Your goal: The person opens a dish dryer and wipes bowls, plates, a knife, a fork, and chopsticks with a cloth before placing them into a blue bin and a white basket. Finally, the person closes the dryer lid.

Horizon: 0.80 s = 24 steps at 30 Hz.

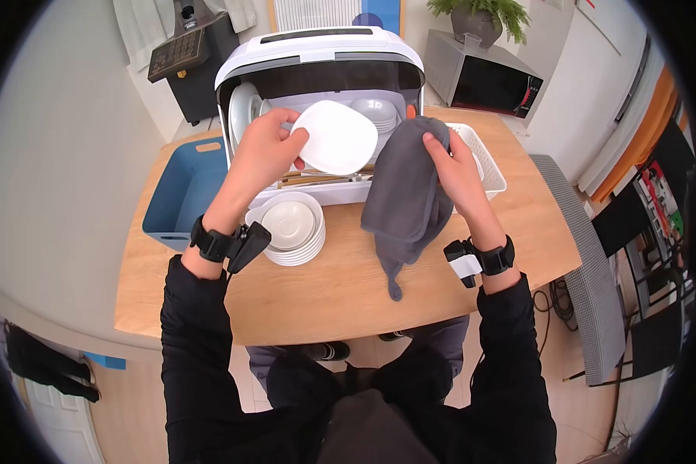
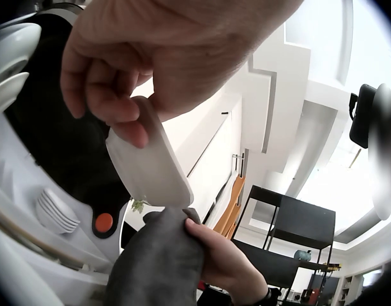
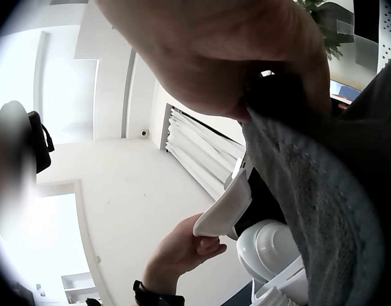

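Note:
My left hand (image 1: 264, 152) pinches a small white squarish dish (image 1: 335, 138) by its left edge, thumb in front and fingers behind. Raised in front of the open dish cabinet (image 1: 340, 193), the dish shows its broad face in the head view. To its right, my right hand (image 1: 462, 176) grips a grey cloth (image 1: 404, 185) near the top. The cloth hangs down in folds, its loop end low over the table. In the left wrist view the dish (image 2: 147, 162) appears edge-on, just above the cloth (image 2: 160, 255). Cloth hides some of my right fingers.
On the table (image 1: 340, 298), a stack of white bowls (image 1: 292, 224) stands below my left hand. A blue bin (image 1: 179, 189) is at left, a white basket (image 1: 496, 172) at right behind the cloth. Plates (image 1: 243, 112), stacked bowls (image 1: 375, 110) and chopsticks (image 1: 313, 180) sit in the cabinet.

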Tool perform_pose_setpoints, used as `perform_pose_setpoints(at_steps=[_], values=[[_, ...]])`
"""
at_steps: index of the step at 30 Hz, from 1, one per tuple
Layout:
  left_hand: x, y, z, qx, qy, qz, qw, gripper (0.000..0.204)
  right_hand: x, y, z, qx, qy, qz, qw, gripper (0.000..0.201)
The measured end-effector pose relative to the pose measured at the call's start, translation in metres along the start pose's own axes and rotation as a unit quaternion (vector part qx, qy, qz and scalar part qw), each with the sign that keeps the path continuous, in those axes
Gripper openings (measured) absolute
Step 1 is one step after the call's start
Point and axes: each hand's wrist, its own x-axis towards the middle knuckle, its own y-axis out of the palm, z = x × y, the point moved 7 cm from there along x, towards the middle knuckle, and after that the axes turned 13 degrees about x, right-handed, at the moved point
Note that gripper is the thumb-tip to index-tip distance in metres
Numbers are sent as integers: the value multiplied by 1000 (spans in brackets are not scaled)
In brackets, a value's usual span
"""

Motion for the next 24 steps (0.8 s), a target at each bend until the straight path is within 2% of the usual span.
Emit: perform_pose_setpoints(at_steps=[5,8,11,13,15,17,19,20,22,23,24], values=[[-20,12,-7,-35,-10,63,997,30,13,5,6,64,-89,-34,993,32],[-18,30,-6,-24,-9,97,995,29,2,20,31,-35,-273,-49,960,32],[-11,38,-1,5,10,80,997,31,-22,47,36,-70,-303,25,950,35],[-10,41,4,-21,9,45,999,32,-34,66,40,-99,-301,152,936,39],[-10,40,3,-35,7,28,999,33,-46,75,42,-184,-342,183,903,44],[-12,38,-1,-36,2,27,999,33,-53,74,43,-225,-352,170,893,46],[-12,38,0,-41,4,24,999,33,-47,68,37,-140,-293,159,932,47],[-12,39,0,-44,5,23,999,33,-39,63,29,-33,-222,153,962,47],[-13,42,2,-38,10,31,999,30,-25,55,9,55,-104,139,983,48],[-15,44,2,-35,13,35,999,28,-13,47,-1,36,-59,134,989,49],[-17,44,-1,-22,20,28,999,28,-10,43,-1,-11,-75,116,990,50]])
